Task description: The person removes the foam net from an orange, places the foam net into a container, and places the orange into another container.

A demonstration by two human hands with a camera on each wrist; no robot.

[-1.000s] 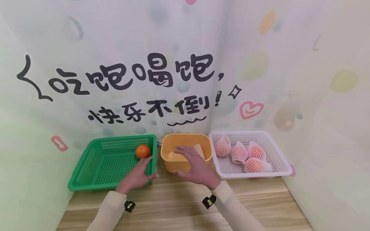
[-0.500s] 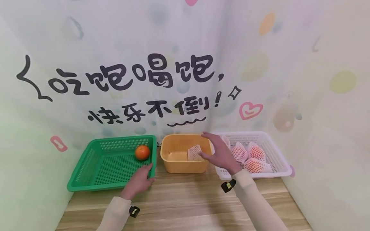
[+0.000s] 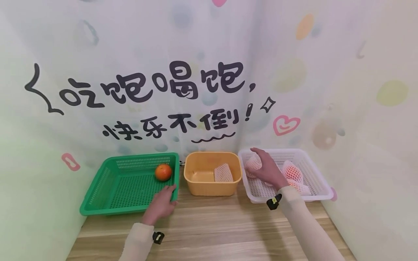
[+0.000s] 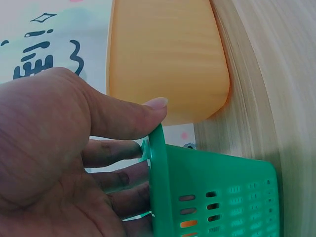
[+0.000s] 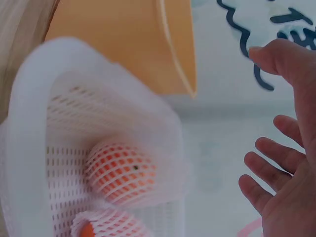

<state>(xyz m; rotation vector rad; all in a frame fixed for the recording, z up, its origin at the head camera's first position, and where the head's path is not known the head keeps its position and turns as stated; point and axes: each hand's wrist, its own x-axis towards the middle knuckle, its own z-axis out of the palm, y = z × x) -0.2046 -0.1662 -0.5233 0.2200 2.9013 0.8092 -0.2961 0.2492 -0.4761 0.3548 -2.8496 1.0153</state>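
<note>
At the right side of the green basket (image 3: 114, 211), my left hand (image 3: 161, 204) grips the rim. In the left wrist view its thumb (image 4: 126, 116) lies on the outer side, fingers behind the wall. A bare orange fruit (image 3: 163, 172) sits in that basket's back right corner. Over the left part of the white basket (image 3: 315, 197) hovers my right hand (image 3: 270, 170), thumb and fingers spread, holding nothing. Below it, several fruits in foam nets lie in the basket, one netted fruit (image 5: 121, 170) plain in the right wrist view.
Between the two baskets stands a yellow-orange bin (image 3: 213, 189) with a white foam net (image 3: 224, 174) inside. All three containers stand on a wood-grain table (image 3: 209, 232). A printed curtain (image 3: 209, 40) rises right behind them.
My right hand has moved from over the bin rightward to over the white basket, uncovering the foam net. My left hand has settled on the green basket's rim.
</note>
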